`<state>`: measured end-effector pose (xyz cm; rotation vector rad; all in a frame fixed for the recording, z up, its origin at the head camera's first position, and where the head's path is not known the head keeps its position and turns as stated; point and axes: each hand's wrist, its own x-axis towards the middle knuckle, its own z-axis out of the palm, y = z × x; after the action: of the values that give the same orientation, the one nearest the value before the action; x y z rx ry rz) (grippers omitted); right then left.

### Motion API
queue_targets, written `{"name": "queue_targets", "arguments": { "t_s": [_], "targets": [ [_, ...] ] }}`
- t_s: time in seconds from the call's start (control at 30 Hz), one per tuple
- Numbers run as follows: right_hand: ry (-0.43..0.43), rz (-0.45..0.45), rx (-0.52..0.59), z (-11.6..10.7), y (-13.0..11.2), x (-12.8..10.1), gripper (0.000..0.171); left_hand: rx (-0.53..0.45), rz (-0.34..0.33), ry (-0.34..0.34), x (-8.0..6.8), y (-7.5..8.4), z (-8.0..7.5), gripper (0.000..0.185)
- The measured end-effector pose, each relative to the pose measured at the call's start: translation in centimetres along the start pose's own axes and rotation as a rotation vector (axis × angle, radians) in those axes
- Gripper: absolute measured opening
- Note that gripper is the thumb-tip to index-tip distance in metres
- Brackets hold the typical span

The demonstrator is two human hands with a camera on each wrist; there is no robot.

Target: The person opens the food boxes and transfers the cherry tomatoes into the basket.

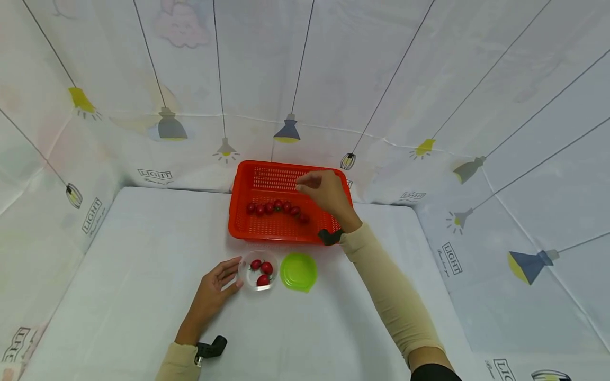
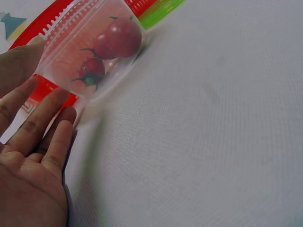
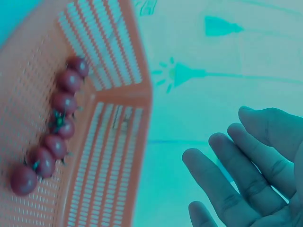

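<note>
My left hand (image 1: 212,291) touches the left side of a small clear plastic container (image 1: 247,278), with the fingers fairly straight in the left wrist view. Inside the container lie 3 cherry tomatoes (image 2: 124,38) with green stems. My right hand (image 1: 328,193) hovers over the right part of a red plastic basket (image 1: 259,237). Its fingers are loosely bent and nothing shows between them in the right wrist view. A curved row of several cherry tomatoes (image 3: 64,102) lies on the basket floor, apart from that hand.
A bright green lid (image 1: 298,271) lies flat just right of the container. The basket stands at the back of the white table (image 1: 143,264), close to the lamp-printed curtain (image 1: 248,79). Black wrist straps (image 1: 212,348) are on both arms.
</note>
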<state>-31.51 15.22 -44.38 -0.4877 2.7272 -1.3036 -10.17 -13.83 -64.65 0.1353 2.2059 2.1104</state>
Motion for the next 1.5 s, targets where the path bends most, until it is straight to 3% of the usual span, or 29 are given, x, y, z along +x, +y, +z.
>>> {"name": "queue_targets", "arguments": {
  "t_s": [0.27,0.47,0.7,1.07,1.33,1.5],
  "targets": [
    [0.015,-0.087,0.012,1.6,-2.3,-5.1,0.02,-0.002,0.011,0.006,-0.1,0.3,0.0,0.061],
    [-0.025,-0.044,0.068,4.1,-2.4,-9.0,0.021,-0.02,0.023,-0.011,-0.1,0.4,0.1,0.064],
    [-0.04,-0.021,0.09,6.8,-2.0,-11.9,0.031,-0.012,0.037,-0.025,-0.1,0.5,0.2,0.067],
    [-0.001,-0.04,0.126,10.3,-1.0,-14.1,0.034,0.0,0.082,-0.031,0.1,0.3,0.2,0.066],
    [-0.019,-0.073,0.143,13.6,1.1,-13.7,0.038,-0.007,0.078,-0.021,0.1,0.3,0.2,0.066],
    [-0.061,-0.024,0.131,15.2,1.6,-13.6,0.038,-0.005,0.085,-0.031,0.0,0.4,0.1,0.065]
  ]
}}
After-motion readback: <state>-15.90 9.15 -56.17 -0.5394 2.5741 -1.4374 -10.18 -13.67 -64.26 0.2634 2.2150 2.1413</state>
